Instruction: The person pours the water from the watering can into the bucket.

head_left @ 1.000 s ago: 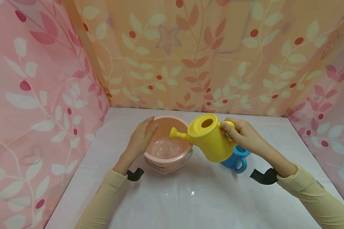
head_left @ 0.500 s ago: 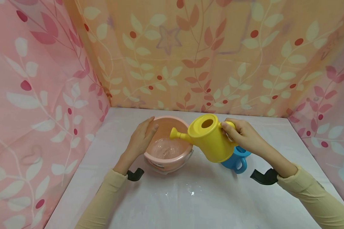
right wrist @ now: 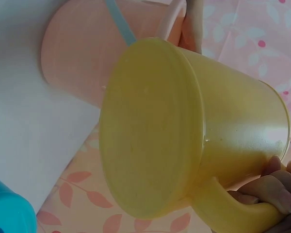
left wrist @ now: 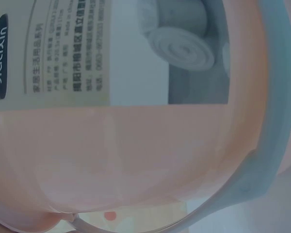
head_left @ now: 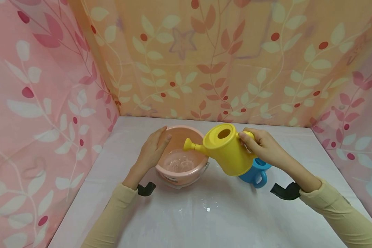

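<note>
My right hand grips the handle of a yellow watering can and holds it raised, tilted to the left. Its spout hangs over the inside of a pink bucket, where water ripples below it. Against the bucket's left rim lies my left hand, fingers and thumb fairly straight. The left wrist view is filled by the bucket's side, with a printed label and a grey-blue bail handle. In the right wrist view the can's round base faces the camera.
A blue cup with a side handle stands on the white table, partly behind the watering can. Water drops lie in front of the bucket. Patterned cloth walls enclose the back and sides.
The ripples in the bucket's water shift from frame to frame. Both hands and the watering can stay in nearly the same place.
</note>
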`<state>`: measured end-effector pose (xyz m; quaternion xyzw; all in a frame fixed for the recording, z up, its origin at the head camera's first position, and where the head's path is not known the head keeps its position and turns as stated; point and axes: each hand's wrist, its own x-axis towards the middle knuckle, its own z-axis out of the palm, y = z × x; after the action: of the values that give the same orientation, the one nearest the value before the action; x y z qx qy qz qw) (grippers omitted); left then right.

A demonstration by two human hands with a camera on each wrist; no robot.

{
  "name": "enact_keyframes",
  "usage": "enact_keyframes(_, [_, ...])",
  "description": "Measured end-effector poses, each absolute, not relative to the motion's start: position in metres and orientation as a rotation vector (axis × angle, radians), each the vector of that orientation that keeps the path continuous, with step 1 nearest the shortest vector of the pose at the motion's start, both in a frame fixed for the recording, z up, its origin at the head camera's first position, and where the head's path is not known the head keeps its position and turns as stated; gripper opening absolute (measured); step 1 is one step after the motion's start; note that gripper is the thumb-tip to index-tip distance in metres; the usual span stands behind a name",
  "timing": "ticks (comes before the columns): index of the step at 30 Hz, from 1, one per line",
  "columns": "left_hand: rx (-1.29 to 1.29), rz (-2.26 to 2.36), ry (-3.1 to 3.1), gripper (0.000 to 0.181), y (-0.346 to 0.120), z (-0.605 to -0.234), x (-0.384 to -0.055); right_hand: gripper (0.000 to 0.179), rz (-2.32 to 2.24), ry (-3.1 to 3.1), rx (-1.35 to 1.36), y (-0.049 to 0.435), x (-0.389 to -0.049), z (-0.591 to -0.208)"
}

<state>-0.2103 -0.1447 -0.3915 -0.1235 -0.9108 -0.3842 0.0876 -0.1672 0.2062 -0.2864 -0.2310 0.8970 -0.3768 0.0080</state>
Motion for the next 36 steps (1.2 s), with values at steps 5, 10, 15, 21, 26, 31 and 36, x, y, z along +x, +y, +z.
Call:
enact_keyframes(5, [-0.368,-1.150,-2.707,0.063,-0.1451,-0.3918,-0.2102,0.025,-1.174,2.806,-0.732,0.2057,-0.1674,-0.2860])
enact_keyframes(10, [-0.369,-1.150,-2.709,0.064,-0.1454,-0.3924,-0.2104,0.025,-1.172,2.806,-0.733,0.2054,-0.1674,-0.2857])
enact_keyframes(15, [-0.370,-1.151,-2.710,0.064,-0.1454,-0.3928,-0.2101,0.025,-1.164,2.808,-0.730,0.2053,-0.1676,-0.2858])
enact_keyframes(21, [-0.367,-1.154,-2.707,0.063,-0.1450,-0.3922,-0.2103,0.025,-1.150,2.818,-0.730,0.2049,-0.1674,-0.2853])
enact_keyframes(26, [-0.364,-1.154,-2.710,0.064,-0.1448,-0.3915,-0.2100,0.025,-1.150,2.817,-0.739,0.2045,-0.1667,-0.2844])
enact_keyframes(31, [-0.364,-1.153,-2.710,0.064,-0.1450,-0.3908,-0.2093,0.025,-1.144,2.822,-0.743,0.2042,-0.1665,-0.2839])
enact_keyframes(36, [-0.368,-1.160,-2.702,0.063,-0.1453,-0.3916,-0.2095,0.025,-1.134,2.828,-0.748,0.2034,-0.1676,-0.2834])
